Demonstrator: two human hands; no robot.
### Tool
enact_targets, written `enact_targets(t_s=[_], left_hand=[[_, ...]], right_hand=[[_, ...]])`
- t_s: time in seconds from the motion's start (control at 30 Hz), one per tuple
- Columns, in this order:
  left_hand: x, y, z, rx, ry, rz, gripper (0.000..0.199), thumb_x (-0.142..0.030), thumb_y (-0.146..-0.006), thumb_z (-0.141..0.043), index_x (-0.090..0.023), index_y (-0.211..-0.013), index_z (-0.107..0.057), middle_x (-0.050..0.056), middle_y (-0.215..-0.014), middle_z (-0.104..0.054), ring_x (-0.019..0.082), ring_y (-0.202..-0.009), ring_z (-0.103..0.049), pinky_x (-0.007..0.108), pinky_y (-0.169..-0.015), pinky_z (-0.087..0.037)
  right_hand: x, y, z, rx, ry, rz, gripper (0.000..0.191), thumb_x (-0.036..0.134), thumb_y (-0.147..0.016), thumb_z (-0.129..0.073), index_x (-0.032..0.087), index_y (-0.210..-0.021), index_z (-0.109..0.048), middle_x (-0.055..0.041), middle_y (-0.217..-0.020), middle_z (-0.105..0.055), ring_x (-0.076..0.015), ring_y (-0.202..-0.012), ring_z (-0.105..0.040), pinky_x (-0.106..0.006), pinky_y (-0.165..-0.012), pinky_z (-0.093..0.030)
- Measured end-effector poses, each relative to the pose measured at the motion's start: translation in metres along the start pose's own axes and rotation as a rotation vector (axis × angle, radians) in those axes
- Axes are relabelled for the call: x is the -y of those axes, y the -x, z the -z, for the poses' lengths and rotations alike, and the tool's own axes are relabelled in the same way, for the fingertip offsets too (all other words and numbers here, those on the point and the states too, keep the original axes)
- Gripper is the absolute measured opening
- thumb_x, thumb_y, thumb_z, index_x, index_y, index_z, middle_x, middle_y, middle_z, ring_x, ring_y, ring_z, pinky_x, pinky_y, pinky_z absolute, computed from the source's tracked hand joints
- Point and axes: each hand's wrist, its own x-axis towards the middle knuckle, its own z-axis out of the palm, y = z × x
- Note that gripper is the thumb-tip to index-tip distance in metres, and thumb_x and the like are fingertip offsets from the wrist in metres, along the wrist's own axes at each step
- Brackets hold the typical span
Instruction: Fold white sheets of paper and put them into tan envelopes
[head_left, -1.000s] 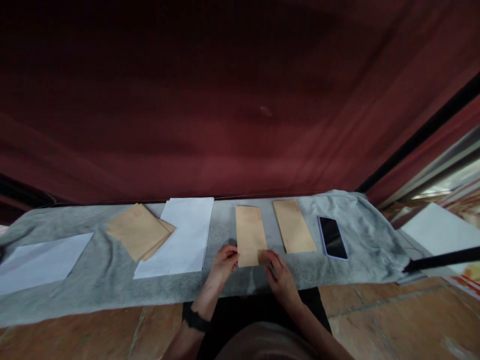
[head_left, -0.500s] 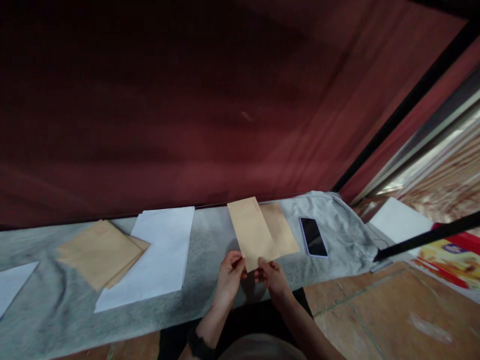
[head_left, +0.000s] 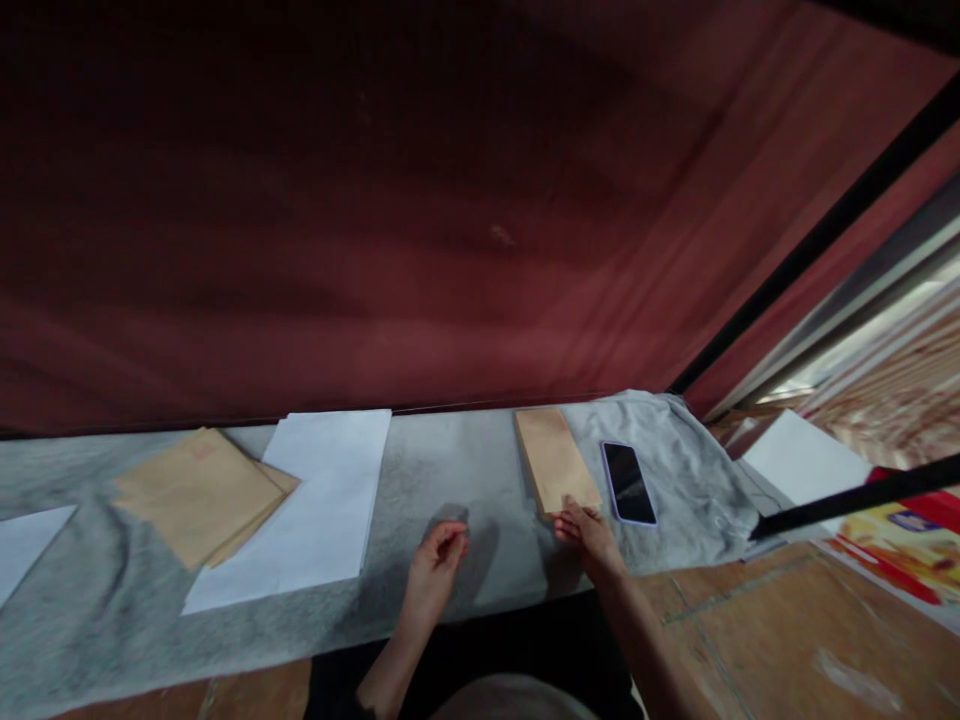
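- Brown envelope stack [head_left: 557,455], right side: flat on grey cloth [head_left: 442,470], seemingly in place but not yet released.
- Right hand [head_left: 592,535]: thumb and fingers pinching the stack's near end.
- Left hand [head_left: 437,562]: fingers curled, nothing visible held; cannot tell whether tips meet.
- Left side, untouched: fanned brown envelopes [head_left: 199,490], overlapping white paper sheets [head_left: 322,500].
- Smartphone [head_left: 628,482], lilac-edged: just beside stack, nearest obstacle.

Purple-edged phone [head_left: 628,483] on rumpled grey cloth [head_left: 694,455], dark red backdrop [head_left: 420,250] behind, black bar [head_left: 825,238] at right
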Motion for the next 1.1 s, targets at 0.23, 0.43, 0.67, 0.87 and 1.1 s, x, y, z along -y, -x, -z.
enact_targets(t_s=[0.23,0.43,0.67,0.87,1.1], left_hand=[[0.013,0.004,0.04,-0.14,-0.424,-0.331,0.033,-0.047,-0.089,-0.05,-0.022,-0.098,-0.07,0.008,-0.097,-0.074,0.024,-0.093,-0.072,0.04,-0.09,-0.057],[0.018,0.009,0.083,-0.481,-1.081,-0.368,0.051,-0.041,-0.095,-0.045,-0.012,-0.134,-0.061,0.021,-0.145,-0.056,0.037,-0.139,-0.047,0.056,-0.113,-0.039],[0.016,0.026,0.096,-0.534,-1.456,-0.074,0.057,-0.041,-0.1,-0.045,-0.005,-0.143,-0.053,0.025,-0.15,-0.05,0.037,-0.142,-0.045,0.056,-0.114,-0.036],[0.004,0.028,0.104,-0.453,-1.458,-0.072,0.043,-0.026,-0.1,-0.042,-0.007,-0.133,-0.064,0.021,-0.14,-0.061,0.032,-0.129,-0.059,0.043,-0.104,-0.05],[-0.004,0.03,0.128,-0.439,-1.236,-0.039,0.038,-0.026,-0.1,-0.041,-0.015,-0.117,-0.073,0.018,-0.102,-0.077,0.033,-0.089,-0.075,0.045,-0.078,-0.059]], right_hand=[[0.005,0.002,0.003,0.016,0.068,-0.07,0.033,0.047,-0.083,-0.074,0.015,-0.075,-0.069,-0.0139,-0.082,-0.079,-0.0154,-0.056,-0.069,-0.024,-0.052,-0.057],[0.002,0.011,0.012,0.05,0.155,-0.114,0.034,0.051,-0.084,-0.063,0.018,-0.083,-0.071,-0.0138,-0.087,-0.08,-0.0198,-0.063,-0.072,-0.03,-0.058,-0.058],[-0.008,0.015,0.003,0.088,0.314,-0.007,0.037,0.055,-0.066,-0.076,0.021,-0.08,-0.069,-0.0089,-0.073,-0.076,-0.0224,-0.062,-0.071,-0.031,-0.055,-0.056],[-0.026,0.017,-0.01,0.164,0.397,0.117,0.048,0.065,-0.062,-0.075,0.021,-0.081,-0.069,-0.0079,-0.078,-0.076,-0.019,-0.06,-0.066,-0.03,-0.055,-0.054],[-0.035,0.023,-0.012,0.195,0.507,0.235,0.038,0.059,-0.072,-0.072,0.024,-0.087,-0.071,-0.0066,-0.084,-0.077,-0.0184,-0.062,-0.064,-0.029,-0.056,-0.053]])
